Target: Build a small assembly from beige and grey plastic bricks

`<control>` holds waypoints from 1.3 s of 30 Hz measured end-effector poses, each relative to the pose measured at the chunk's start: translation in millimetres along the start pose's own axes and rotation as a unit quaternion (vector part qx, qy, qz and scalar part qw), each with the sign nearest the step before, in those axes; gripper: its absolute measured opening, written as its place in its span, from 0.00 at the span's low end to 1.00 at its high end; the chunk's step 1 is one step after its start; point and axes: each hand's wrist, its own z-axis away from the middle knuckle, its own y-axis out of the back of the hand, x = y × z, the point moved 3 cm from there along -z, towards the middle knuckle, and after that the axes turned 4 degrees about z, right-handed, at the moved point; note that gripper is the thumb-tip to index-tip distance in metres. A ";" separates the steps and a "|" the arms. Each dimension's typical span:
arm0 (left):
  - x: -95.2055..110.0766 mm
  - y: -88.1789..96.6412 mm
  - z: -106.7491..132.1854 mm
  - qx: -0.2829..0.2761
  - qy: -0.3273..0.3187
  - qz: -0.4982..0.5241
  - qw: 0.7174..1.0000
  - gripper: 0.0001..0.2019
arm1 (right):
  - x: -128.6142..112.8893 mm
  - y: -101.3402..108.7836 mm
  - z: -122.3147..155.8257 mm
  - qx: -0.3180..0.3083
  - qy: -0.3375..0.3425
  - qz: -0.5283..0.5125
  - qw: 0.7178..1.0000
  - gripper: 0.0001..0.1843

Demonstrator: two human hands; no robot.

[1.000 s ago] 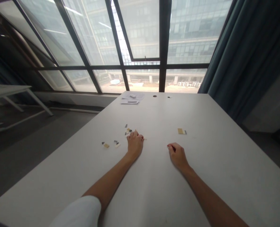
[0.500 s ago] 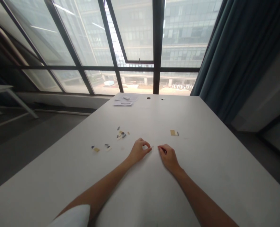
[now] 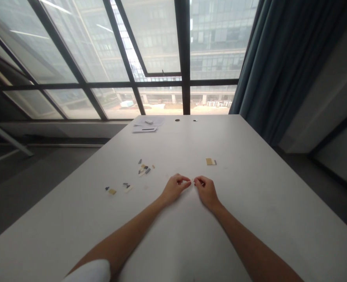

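Note:
My left hand [image 3: 174,188] and my right hand [image 3: 205,189] rest on the white table [image 3: 249,219] with their fingertips meeting. Both are pinched on a tiny pale piece [image 3: 192,180] held between them. A cluster of small grey and tan pieces [image 3: 144,169] lies to the left of my left hand. Further left sit two more small groups of bits [image 3: 127,186], one of them [image 3: 111,190] nearest the table's left edge. A tan and grey assembled piece [image 3: 211,161] lies just beyond my right hand.
Papers with a small white object [image 3: 146,125] lie at the table's far end, near two dark round spots [image 3: 177,120]. Large windows [image 3: 150,47] stand behind, a dark curtain [image 3: 281,66] hangs at the right, and another table's leg [image 3: 6,135] shows at far left.
My left hand left the cluster of pieces with a small pale piece and moved right. My right hand moved left to meet it, and now both pinch the piece together.

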 end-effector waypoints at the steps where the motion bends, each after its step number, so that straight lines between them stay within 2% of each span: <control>1: 1.7 0.2 -0.6 -0.013 -0.023 -0.002 1.000 0.16 | -0.3 1.1 -1.3 0.004 -0.007 -0.012 1.000 0.15; 4: 8.1 0.9 -5.4 -0.045 -0.078 -0.017 0.996 0.26 | 0.5 5.2 -6.6 0.025 -0.035 -0.041 0.998 0.15; 6: 13.6 0.3 -11.8 -0.067 -0.111 -0.025 0.991 0.28 | 2.3 7.9 -10.9 0.036 -0.057 -0.056 0.996 0.15; 11: 27.7 -2.8 -35.8 -0.093 -0.206 -0.045 0.973 0.18 | 3.5 16.7 -24.6 0.024 -0.081 -0.051 0.995 0.14; 14: 32.5 -7.1 -51.1 -0.094 -0.256 -0.050 0.961 0.16 | 2.3 28.1 -35.7 0.014 -0.075 -0.026 0.997 0.13; 19: 36.9 -22.7 -70.2 -0.059 -0.329 -0.062 0.940 0.16 | 5.8 51.7 -55.5 -0.049 -0.039 -0.002 0.998 0.13; 22: 37.0 -36.1 -76.8 -0.032 -0.332 -0.067 0.940 0.16 | 14.6 65.4 -62.7 -0.046 -0.018 -0.002 0.999 0.13; 28: 31.7 -60.0 -73.1 -0.054 -0.280 -0.083 0.955 0.16 | 35.6 75.6 -57.7 -0.043 -0.014 0.023 0.999 0.14; 34: 28.2 -66.1 -64.6 -0.046 -0.223 -0.068 0.971 0.16 | 39.7 71.1 -49.8 -0.039 0.005 0.036 0.999 0.14; 39: 29.1 -66.2 -64.0 -0.043 -0.212 -0.073 0.974 0.16 | 42.3 70.5 -49.1 -0.036 0.005 0.033 0.999 0.14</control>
